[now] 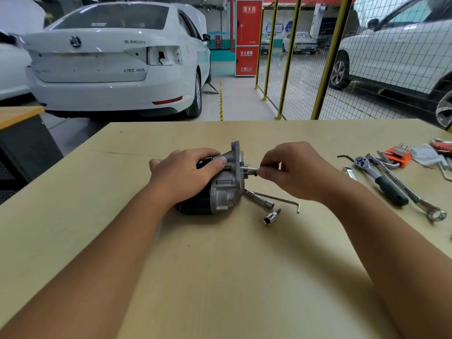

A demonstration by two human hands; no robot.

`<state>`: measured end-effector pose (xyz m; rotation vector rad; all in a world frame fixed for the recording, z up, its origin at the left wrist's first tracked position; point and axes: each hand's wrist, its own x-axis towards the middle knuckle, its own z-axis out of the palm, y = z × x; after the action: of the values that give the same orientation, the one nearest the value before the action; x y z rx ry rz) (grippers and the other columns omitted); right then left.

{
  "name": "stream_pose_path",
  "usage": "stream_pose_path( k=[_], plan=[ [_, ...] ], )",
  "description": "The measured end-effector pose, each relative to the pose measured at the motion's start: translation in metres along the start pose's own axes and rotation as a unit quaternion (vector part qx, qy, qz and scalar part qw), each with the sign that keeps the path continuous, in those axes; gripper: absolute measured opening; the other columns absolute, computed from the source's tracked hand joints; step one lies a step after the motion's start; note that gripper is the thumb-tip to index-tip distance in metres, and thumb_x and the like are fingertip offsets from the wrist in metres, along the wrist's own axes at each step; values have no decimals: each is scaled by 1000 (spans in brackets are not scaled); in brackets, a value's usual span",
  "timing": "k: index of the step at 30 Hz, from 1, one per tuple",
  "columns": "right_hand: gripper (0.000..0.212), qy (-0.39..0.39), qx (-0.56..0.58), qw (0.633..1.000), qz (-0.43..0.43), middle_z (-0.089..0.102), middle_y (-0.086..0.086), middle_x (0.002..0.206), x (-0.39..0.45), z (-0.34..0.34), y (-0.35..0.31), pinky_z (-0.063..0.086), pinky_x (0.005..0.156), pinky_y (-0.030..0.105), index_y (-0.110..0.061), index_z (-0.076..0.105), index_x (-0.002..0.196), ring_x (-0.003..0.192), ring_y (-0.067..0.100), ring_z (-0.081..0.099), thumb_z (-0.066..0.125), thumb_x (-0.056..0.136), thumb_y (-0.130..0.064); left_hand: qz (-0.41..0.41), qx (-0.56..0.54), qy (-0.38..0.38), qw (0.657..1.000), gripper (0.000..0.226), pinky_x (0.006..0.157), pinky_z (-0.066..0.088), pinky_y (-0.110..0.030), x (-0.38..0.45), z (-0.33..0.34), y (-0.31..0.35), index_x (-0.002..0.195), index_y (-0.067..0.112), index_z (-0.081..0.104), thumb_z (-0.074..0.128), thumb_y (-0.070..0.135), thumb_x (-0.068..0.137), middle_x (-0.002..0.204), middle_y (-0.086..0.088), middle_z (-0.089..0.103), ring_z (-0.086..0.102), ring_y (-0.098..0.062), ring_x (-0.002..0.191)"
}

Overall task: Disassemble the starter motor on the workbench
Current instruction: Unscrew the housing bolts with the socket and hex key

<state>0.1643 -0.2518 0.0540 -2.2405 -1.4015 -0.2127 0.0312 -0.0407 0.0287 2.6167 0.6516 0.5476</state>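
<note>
Room: garage with a white car far behind the workbench and a yellow wire fence behind and to the right of it.
Workbench: pale wood top; its near edge is cut off at the bottom of the view.
Starter motor: lies on its side near the middle of the workbench, silver end to the right, black body to the left (most of the black part is hidden under a hand).
Left hand: lies over the starter motor and grips it, thumb pressed on the silver housing.
Right hand: just right of the starter motor, fingertips pinching a thin silver rod that sticks out of the motor's end; what the rod is, a bolt or a tool, is hard to tell, since the fingers cover its far end.
Small parts: a long socket bar, a bent hex key and a short socket lie just in front and right of the starter motor.
Other tools: a ratchet with a dark green handle, a long spanner and an orange set of hex keys lie well right of the starter motor; things past them are cut off and blurry.
</note>
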Motion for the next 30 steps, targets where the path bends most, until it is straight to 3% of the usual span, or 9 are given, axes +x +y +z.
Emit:
stream_pose_path(
  k=[4,8,12,15,19,21,25,30],
  plan=[
    [11,-5,-31,999,5,59,-1,89,3,-3,0,34,68,27,-17,77,98,75,10,47,67,94,-20,-4,-3,0,1000,56,92,24,-43,0,0,0,122,64,55,29,86,79,125,28,65,53,-13,125],
    [10,39,-49,998,6,58,-7,91,3,-2,-5,48,77,36,-19,79,96,84,17,55,70,91,-19,-6,2,0,1000,60,92,23,-43,0,0,0,125,63,56,29,87,77,129,26,64,52,-14,127],
    [4,58,-58,997,0,53,-17,85,2,-4,-7,51,78,44,-23,77,90,83,16,57,76,86,-23,-5,3,-4,1000,66,93,25,-43,0,-1,-1,128,61,56,31,89,74,131,26,63,52,-14,128],
    [12,67,-35,997,-5,53,-16,78,2,-3,-7,49,68,35,-20,71,83,75,13,55,82,80,-17,-2,4,-6,1000,71,95,26,-44,0,-1,-1,131,61,55,34,91,70,132,25,63,52,-14,129],
    [13,47,-9,999,-12,55,-13,74,1,0,-4,34,58,20,-19,65,85,69,6,49,78,85,-20,1,10,-7,1000,75,95,26,-44,0,-1,-1,131,61,55,30,93,68,132,25,63,51,-14,129],
    [5,36,0,999,-22,58,-7,80,2,0,-4,35,62,22,-20,71,91,72,8,50,72,91,-25,4,5,-4,1000,72,94,26,-44,0,0,-2,130,62,55,27,92,70,131,26,63,51,-13,129],
    [15,21,-6,1000,-18,60,3,89,3,3,-4,40,73,29,-11,77,97,83,20,55,65,96,-19,4,-4,4,1000,57,93,24,-43,1,1,-3,125,63,54,27,86,80,126,28,64,52,-10,127],
    [12,52,-79,995,-1,63,-11,93,2,3,-7,46,83,42,-25,78,93,93,21,52,69,93,-33,2,-3,-4,1000,61,97,29,-44,0,0,-3,126,63,54,28,87,76,127,28,64,53,-10,126]
  ],
)
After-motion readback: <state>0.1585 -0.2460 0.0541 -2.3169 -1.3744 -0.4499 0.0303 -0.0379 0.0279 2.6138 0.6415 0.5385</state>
